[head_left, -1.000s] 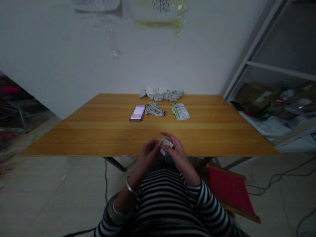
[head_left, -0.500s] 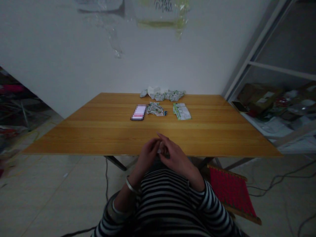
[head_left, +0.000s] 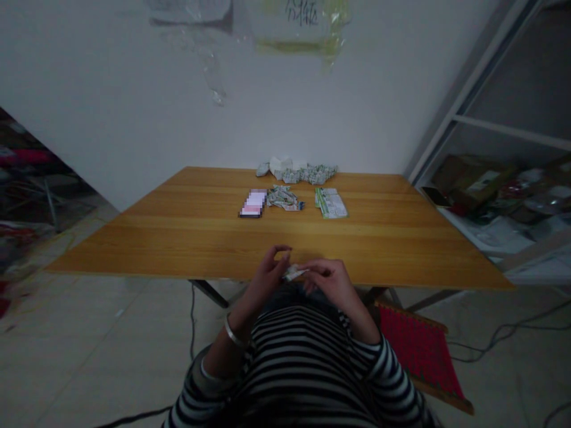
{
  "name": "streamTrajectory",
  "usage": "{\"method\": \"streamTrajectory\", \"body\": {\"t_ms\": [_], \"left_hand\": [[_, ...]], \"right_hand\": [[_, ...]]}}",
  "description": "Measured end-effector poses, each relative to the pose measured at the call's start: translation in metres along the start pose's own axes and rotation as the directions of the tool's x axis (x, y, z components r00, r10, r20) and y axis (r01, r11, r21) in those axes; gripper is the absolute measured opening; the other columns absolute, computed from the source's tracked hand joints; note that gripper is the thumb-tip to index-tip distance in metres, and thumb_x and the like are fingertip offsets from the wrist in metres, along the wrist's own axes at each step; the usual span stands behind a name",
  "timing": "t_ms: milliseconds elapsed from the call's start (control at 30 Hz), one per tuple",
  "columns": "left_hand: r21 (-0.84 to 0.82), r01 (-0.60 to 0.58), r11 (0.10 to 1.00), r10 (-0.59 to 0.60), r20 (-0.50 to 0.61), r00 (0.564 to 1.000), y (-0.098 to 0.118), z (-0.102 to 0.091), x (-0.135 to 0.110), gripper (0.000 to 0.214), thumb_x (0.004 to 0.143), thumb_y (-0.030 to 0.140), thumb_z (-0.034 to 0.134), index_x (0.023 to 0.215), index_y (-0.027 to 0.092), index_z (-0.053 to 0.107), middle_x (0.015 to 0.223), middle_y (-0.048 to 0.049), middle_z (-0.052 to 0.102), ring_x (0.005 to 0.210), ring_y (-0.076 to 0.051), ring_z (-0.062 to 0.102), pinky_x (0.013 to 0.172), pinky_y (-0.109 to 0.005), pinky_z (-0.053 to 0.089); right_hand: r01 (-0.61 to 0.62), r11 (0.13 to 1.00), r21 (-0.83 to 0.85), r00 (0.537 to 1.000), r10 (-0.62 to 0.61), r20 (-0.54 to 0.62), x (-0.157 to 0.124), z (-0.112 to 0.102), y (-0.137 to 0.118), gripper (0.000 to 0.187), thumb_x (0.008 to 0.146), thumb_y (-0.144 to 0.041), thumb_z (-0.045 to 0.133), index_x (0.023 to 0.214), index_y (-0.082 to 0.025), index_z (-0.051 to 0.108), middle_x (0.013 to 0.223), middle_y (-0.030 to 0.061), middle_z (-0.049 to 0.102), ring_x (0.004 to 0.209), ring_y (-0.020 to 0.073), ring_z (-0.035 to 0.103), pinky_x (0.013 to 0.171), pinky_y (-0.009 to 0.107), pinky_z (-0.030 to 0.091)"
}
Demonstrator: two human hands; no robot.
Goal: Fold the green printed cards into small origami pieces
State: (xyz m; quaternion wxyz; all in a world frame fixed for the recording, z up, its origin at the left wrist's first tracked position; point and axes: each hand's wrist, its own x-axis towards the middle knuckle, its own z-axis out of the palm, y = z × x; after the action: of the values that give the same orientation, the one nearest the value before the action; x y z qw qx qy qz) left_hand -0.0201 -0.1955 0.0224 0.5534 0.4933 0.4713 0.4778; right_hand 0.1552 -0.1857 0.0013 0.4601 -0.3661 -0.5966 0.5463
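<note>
Just over the table's near edge, my left hand (head_left: 268, 272) and my right hand (head_left: 332, 279) face each other with a small whitish piece (head_left: 294, 273) between them. It looks like crumpled paper or wrapper with printing on it, but it is too small and blurred to name surely. My right hand pinches its right end between thumb and fingers. The left fingers close round its other end, with the index finger arched above.
On the wooden table (head_left: 178, 238) lie a phone (head_left: 253, 203), a crumpled printed wrapper (head_left: 284, 197) and a flat green-and-white packet (head_left: 331, 203). Several crumpled pieces (head_left: 312, 173) line the wall. A red stool (head_left: 419, 348) stands at right, beside shelving with another phone (head_left: 436, 197).
My hands were close together over the small piece. The right hand has drawn away to the right, and the whitish piece now shows between them. The view has shifted slightly.
</note>
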Motion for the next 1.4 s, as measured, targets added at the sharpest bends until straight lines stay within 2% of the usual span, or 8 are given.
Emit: {"method": "streamTrajectory", "body": {"t_ms": [67, 167, 333, 633, 800, 933, 1100, 1400], "left_hand": [[-0.031, -0.073, 0.997, 0.072, -0.037, 0.997, 0.001, 0.001, 0.000, 0.052, 0.085, 0.061, 0.053, 0.115, 0.019, 0.054, 0.056, 0.0059, 0.059, 0.042, -0.009, 0.053, 0.042, -0.018, 0.040], [0.008, -0.136, 0.991, 0.136, -0.019, 0.990, 0.003, 0.001, 0.000, 0.045, 0.077, 0.052, 0.069, 0.105, 0.016, 0.065, 0.068, -0.0009, 0.069, 0.055, -0.013, 0.063, 0.054, -0.024, 0.052], [0.111, -0.154, 0.982, 0.171, -0.165, 0.971, 0.003, 0.004, -0.002, 0.023, 0.073, 0.035, 0.075, 0.080, 0.014, 0.074, 0.062, -0.0030, 0.072, 0.057, -0.015, 0.065, 0.059, -0.026, 0.055], [0.121, -0.126, 0.985, 0.136, -0.079, 0.988, -0.002, 0.006, 0.000, 0.019, 0.076, 0.027, 0.072, 0.089, 0.015, 0.077, 0.071, -0.0049, 0.077, 0.062, -0.018, 0.070, 0.063, -0.028, 0.058], [0.154, -0.156, 0.976, 0.178, -0.149, 0.973, 0.001, 0.006, 0.000, 0.011, 0.072, 0.019, 0.073, 0.080, 0.016, 0.079, 0.080, -0.0058, 0.079, 0.074, -0.020, 0.074, 0.074, -0.030, 0.060], [0.198, -0.248, 0.948, 0.280, -0.151, 0.948, 0.005, 0.006, -0.005, 0.011, 0.070, 0.016, 0.074, 0.078, 0.020, 0.080, 0.081, -0.0038, 0.079, 0.079, -0.021, 0.074, 0.077, -0.029, 0.058], [0.114, -0.239, 0.964, 0.257, -0.176, 0.950, 0.006, 0.011, -0.008, 0.010, 0.070, 0.017, 0.075, 0.077, 0.021, 0.080, 0.080, -0.0030, 0.079, 0.078, -0.020, 0.074, 0.078, -0.029, 0.058], [-0.174, -0.176, 0.969, 0.114, -0.315, 0.942, -0.002, 0.029, -0.007, 0.016, 0.068, 0.028, 0.081, 0.078, 0.016, 0.078, 0.075, -0.0034, 0.078, 0.066, -0.015, 0.072, 0.066, -0.022, 0.058]], "right_hand": [[-0.002, 0.994, 0.106, 0.994, 0.013, -0.110, 0.002, 0.007, 0.002, 0.027, 0.078, -0.044, 0.070, 0.088, -0.018, 0.072, 0.058, -0.0004, 0.069, 0.047, 0.0146, 0.064, 0.046, 0.024, 0.051], [0.033, 0.981, 0.192, 0.970, 0.015, -0.242, 0.004, 0.010, -0.001, 0.031, 0.075, -0.047, 0.073, 0.083, -0.018, 0.068, 0.060, 0.0004, 0.071, 0.050, 0.0153, 0.066, 0.049, 0.024, 0.053], [-0.005, 0.979, 0.203, 0.989, 0.034, -0.143, 0.003, 0.006, -0.006, 0.032, 0.072, -0.047, 0.076, 0.080, -0.017, 0.069, 0.060, 0.0009, 0.071, 0.051, 0.0153, 0.067, 0.052, 0.025, 0.055], [-0.028, 0.995, 0.093, 0.985, 0.044, -0.165, 0.004, 0.001, 0.000, 0.031, 0.078, -0.046, 0.070, 0.085, -0.016, 0.074, 0.045, -0.0029, 0.062, 0.033, 0.0101, 0.053, 0.033, 0.019, 0.041], [0.046, 0.986, 0.160, 0.973, -0.008, -0.230, 0.004, 0.006, -0.001, 0.020, 0.071, -0.037, 0.077, 0.079, -0.019, 0.077, 0.066, 0.0027, 0.075, 0.056, 0.0164, 0.070, 0.055, 0.026, 0.058], [0.102, 0.984, 0.149, 0.962, -0.060, -0.266, 0.001, 0.007, -0.008, 0.009, 0.069, -0.029, 0.078, 0.073, -0.021, 0.078, 0.071, 0.0028, 0.077, 0.063, 0.0186, 0.073, 0.064, 0.029, 0.061], [0.141, 0.986, 0.092, 0.934, -0.102, -0.343, -0.003, 0.011, -0.013, 0.011, 0.068, -0.028, 0.080, 0.067, -0.019, 0.073, 0.065, 0.0024, 0.075, 0.059, 0.0174, 0.071, 0.058, 0.026, 0.058], [0.201, 0.958, 0.204, 0.877, -0.084, -0.472, 0.003, 0.034, -0.009, 0.032, 0.074, -0.039, 0.077, 0.066, -0.019, 0.054, 0.055, -0.0021, 0.066, 0.048, 0.0126, 0.063, 0.052, 0.024, 0.054]]}}
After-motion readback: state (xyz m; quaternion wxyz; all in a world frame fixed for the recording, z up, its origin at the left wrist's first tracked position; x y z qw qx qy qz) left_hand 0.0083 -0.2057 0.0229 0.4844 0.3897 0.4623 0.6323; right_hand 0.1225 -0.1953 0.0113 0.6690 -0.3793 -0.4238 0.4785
